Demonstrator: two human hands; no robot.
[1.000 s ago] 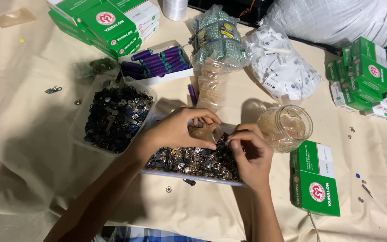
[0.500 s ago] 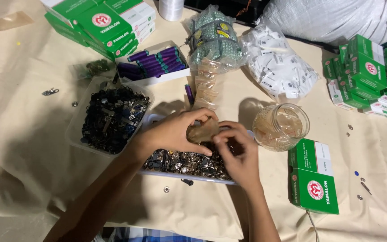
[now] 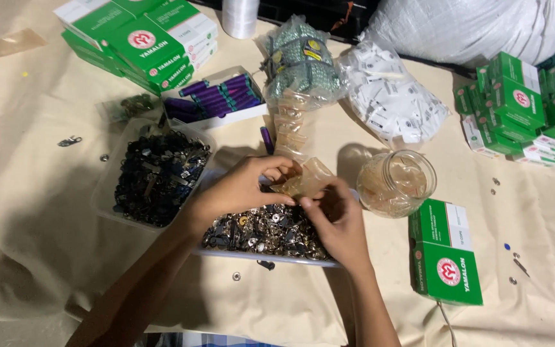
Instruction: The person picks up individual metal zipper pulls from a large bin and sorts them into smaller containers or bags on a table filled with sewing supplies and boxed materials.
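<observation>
Head view: left hand (image 3: 242, 189) and right hand (image 3: 338, 222) both pinch a small clear plastic pouch (image 3: 304, 180), fingers closed on it, just above a tray of mixed metal zipper pulls (image 3: 264, 232). Dark-pulls tray (image 3: 155, 177) to the left, glass jar (image 3: 396, 183) to the right, on the cloth-covered worktop (image 3: 46, 212).

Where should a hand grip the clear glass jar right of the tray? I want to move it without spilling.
Grip the glass jar around its side wall, coming from the right, over the green box. Its mouth is open and faces up, so keep it upright. The right hand and the tray of small metal parts crowd its left side.
</observation>
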